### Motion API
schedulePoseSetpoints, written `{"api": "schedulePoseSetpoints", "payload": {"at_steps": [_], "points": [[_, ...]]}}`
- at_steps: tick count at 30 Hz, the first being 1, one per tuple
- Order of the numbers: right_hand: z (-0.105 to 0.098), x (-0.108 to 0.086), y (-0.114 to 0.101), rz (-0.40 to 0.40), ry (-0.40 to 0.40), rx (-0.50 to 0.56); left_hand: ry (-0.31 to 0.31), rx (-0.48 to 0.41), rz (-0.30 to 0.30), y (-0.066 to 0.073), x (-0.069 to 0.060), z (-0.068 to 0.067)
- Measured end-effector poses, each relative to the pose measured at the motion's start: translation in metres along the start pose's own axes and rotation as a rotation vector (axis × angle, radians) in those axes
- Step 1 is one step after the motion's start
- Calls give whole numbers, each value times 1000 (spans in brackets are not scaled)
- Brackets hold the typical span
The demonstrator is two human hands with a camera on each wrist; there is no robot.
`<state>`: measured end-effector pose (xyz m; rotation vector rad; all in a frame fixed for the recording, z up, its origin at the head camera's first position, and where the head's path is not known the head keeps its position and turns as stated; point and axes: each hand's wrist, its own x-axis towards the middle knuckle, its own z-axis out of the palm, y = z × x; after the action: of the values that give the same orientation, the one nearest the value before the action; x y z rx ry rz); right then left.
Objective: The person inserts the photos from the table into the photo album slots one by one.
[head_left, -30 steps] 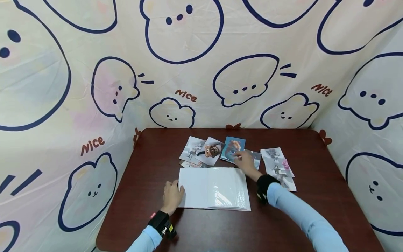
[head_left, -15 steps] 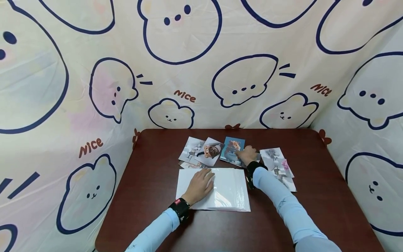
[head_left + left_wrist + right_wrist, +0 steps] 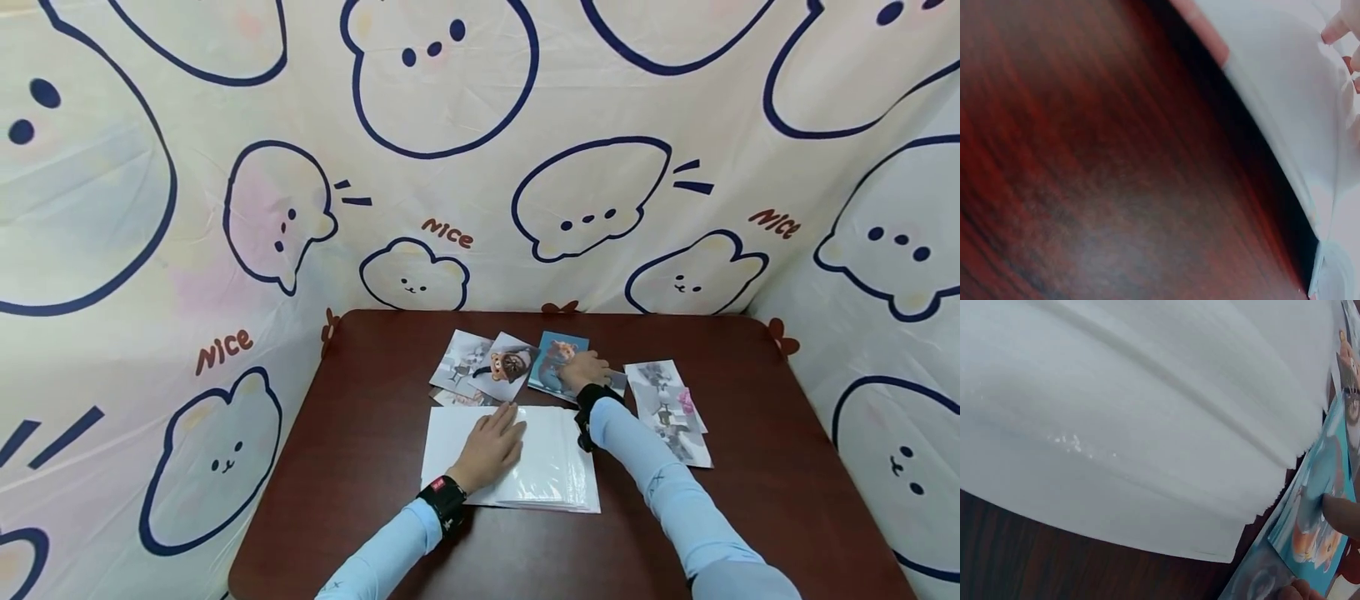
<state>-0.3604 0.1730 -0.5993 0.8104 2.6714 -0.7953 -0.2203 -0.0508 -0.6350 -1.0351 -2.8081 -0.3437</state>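
An album with clear sleeves (image 3: 551, 467) lies spread on the brown table (image 3: 375, 542). My left hand (image 3: 487, 450) rests on its pages near the middle, fingers extended; in the left wrist view only some fingertips (image 3: 1335, 30) show over the white page. Beyond the album's upper right corner, my right hand (image 3: 584, 372) is on the blue picture card (image 3: 551, 354). In the right wrist view a thumb (image 3: 1342, 515) touches the face of the blue card (image 3: 1310, 534), with other fingers low beside it. Whether the card is gripped is hard to tell.
Left of the blue card are overlapping picture cards, a bear card (image 3: 506, 367) and a grey-white one (image 3: 459, 360). A greyish card (image 3: 618, 382) lies partly under the right hand. More cards (image 3: 663, 400) overlap at the right. A patterned cloth (image 3: 480, 192) hangs behind the table.
My left hand has moved from the album's left edge onto its middle. My right hand shifted slightly, first to the right, then back left over the blue card.
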Motion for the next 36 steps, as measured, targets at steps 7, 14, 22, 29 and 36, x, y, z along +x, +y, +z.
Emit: {"api": "schedulePoseSetpoints", "payload": {"at_steps": [7, 14, 22, 29, 36], "points": [[-3, -7, 6, 29, -30, 126, -14, 26, 11, 2, -2, -2], [-5, -14, 16, 29, -76, 160, -83, 9, 1, 7, -5, -1], [-4, -12, 23, 20, -45, 167, -96, 33, 8, 13, -4, -3], [-26, -16, 29, -105, -97, 248, -84, 92, 32, 8, 3, -13], [-64, -7, 37, -308, -88, 387, -78, 81, 31, 2, 8, -17]]}}
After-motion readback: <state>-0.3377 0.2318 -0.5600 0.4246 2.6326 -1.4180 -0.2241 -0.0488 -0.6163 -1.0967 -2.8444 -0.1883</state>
